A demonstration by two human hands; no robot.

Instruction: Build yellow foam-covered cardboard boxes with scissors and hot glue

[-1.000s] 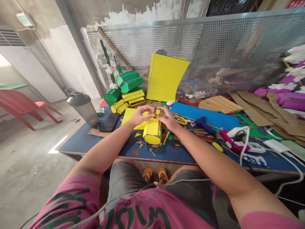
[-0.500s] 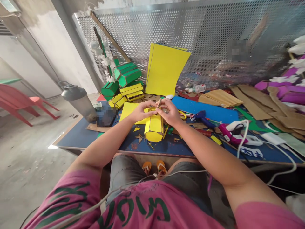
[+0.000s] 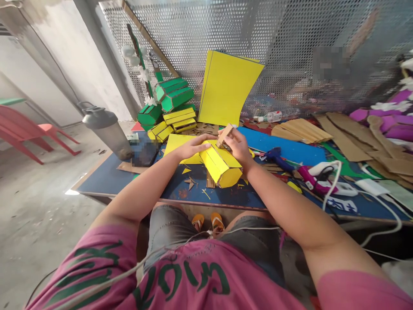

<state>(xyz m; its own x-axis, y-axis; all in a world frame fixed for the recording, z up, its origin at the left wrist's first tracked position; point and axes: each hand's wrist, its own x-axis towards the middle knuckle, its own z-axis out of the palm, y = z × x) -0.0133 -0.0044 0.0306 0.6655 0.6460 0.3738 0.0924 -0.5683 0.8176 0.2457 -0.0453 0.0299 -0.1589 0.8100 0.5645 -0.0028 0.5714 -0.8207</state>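
A yellow many-sided paper-covered prism (image 3: 222,165) is tilted over the table, its flat end facing me to the right. My left hand (image 3: 195,146) grips its far left end, thumb on top and fingers partly hidden behind it. In my right hand (image 3: 238,145) is a small brown cardboard piece (image 3: 225,135), pinched between thumb and fingers just above the prism's far side. A yellow sheet (image 3: 174,144) lies on the table behind my left hand. Cardboard and yellow scraps (image 3: 191,183) are scattered in front of it.
Behind stands a large yellow sheet (image 3: 230,86) against perforated metal mesh. Green prisms (image 3: 176,94), yellow prisms (image 3: 179,118) and a grey bottle (image 3: 105,131) are at left. On the right lie a blue sheet (image 3: 290,146), a blue glue gun (image 3: 274,157), cardboard strips (image 3: 300,130) and a white cable (image 3: 329,185).
The prism has turned, its near end swinging to the right. My hands have moved apart, and the cardboard piece is now in my right hand, raised above the prism.
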